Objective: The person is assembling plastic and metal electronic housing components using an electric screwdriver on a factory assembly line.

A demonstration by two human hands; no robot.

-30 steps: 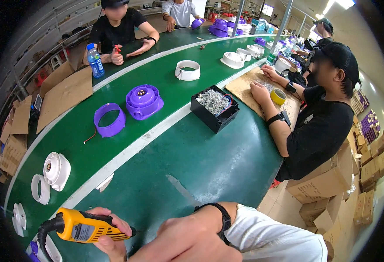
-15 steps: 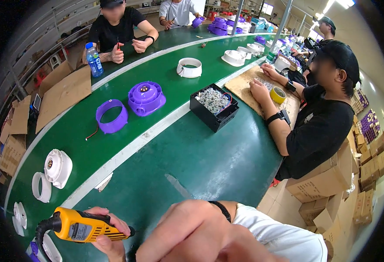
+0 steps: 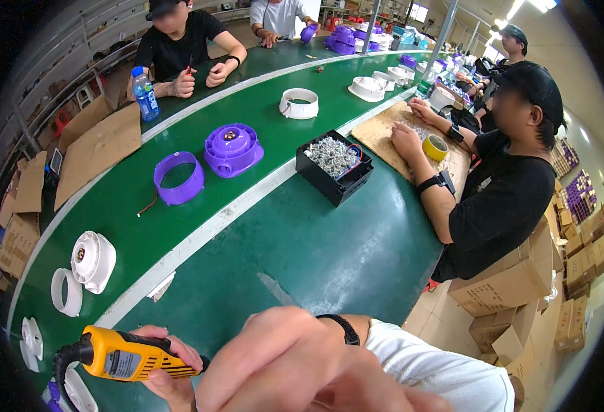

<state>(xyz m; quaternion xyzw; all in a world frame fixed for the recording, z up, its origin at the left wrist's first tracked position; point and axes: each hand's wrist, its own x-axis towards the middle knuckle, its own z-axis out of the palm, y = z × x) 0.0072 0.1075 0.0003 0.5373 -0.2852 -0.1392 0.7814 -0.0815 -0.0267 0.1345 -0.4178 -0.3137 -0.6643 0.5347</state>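
At the lower left, my left hand (image 3: 171, 357) is wrapped round a yellow and black corded power tool (image 3: 127, 355). A thick black cord leaves the tool's left end; its other end lies beside my right hand. My right hand (image 3: 281, 360) looms large at the bottom centre, close to the camera, with its fingers curled. Whatever it may hold is hidden. A black band circles the right wrist. Near the tool, on the green belt, lie a white round housing (image 3: 95, 261) and a white ring (image 3: 66, 292).
Farther along the belt (image 3: 199, 240) sit a purple ring (image 3: 180, 178), a purple housing (image 3: 233, 150) and a white ring (image 3: 299, 104). A black box (image 3: 334, 172) of small metal parts stands on the table. At right, a person (image 3: 501, 185) works at a board with yellow tape (image 3: 435, 147).
The purple and white parts on the belt have shifted slightly up and to the right. My right hand has moved a little left. The tool stays in my left hand.
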